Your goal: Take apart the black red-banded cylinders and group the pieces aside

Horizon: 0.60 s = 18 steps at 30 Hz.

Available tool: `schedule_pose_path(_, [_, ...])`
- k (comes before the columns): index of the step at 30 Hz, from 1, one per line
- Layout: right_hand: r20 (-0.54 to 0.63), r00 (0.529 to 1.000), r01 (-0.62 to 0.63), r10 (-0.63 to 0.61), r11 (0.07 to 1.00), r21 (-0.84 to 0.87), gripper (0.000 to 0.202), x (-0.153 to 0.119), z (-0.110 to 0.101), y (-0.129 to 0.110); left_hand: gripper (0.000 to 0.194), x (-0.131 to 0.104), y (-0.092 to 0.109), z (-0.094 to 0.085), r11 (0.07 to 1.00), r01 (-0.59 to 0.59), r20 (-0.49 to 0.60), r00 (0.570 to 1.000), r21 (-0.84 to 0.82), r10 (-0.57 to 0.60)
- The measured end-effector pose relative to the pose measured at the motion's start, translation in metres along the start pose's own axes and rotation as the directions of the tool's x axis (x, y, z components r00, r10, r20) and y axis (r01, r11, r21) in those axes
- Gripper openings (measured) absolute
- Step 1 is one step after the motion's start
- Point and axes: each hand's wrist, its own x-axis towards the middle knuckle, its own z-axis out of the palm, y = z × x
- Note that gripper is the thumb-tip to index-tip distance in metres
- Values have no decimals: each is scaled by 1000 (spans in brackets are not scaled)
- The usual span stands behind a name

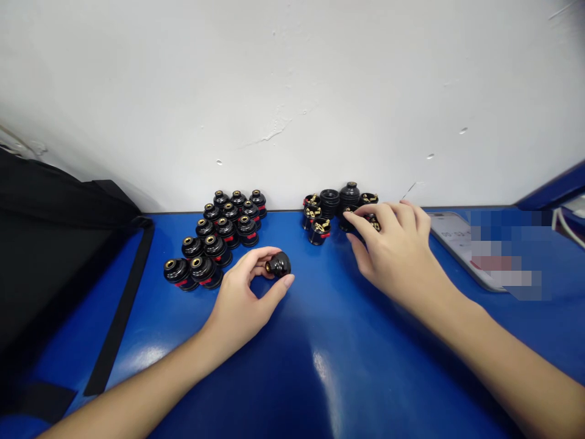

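Standing by the parted grip of the right hand (397,244), a black socket (348,224) lies right of the cap (280,263) the left hand (242,292) holds.

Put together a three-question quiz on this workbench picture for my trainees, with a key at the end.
1. Multiple choice: what is in the left hand?
A) a screwdriver
B) a small black part with a brass-coloured ring
C) a roll of tape

2. True or false: in the picture, the phone lies to the left of the right hand.

3. Fill the gap: the group of domed black parts stands on a ____ table.

Key:
1. B
2. False; it lies to the right of that hand.
3. blue
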Motion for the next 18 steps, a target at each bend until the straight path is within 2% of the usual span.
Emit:
schedule_pose_path(3, [-60, 995, 95, -81, 954, 284, 29, 2, -11, -7, 35, 0, -1, -2, 995, -67, 32, 997, 80, 65])
schedule_pose_path(5, [-72, 981, 191, -179, 849, 493, 33, 1, -19, -17, 34, 0, 0, -4, 987, -115, 62, 992, 108, 109])
schedule_pose_path(7, [-77, 954, 277, -291, 747, 604, 35, -1, -25, -31, 34, 0, 1, -4, 980, -166, 88, 984, 111, 157])
schedule_pose_path(9, [-107, 929, 338, -355, 689, 641, 33, -3, -28, -43, 33, 0, 2, -5, 971, -212, 107, 974, 112, 201])
schedule_pose_path(12, [-152, 913, 379, -379, 647, 662, 29, -5, -27, -54, 29, 0, 3, -5, 963, -239, 123, 967, 121, 225])
schedule_pose_path(18, [-65, 947, 266, -313, 658, 704, 31, -7, -22, -53, 29, -1, 4, -5, 956, -256, 139, 962, 141, 237])
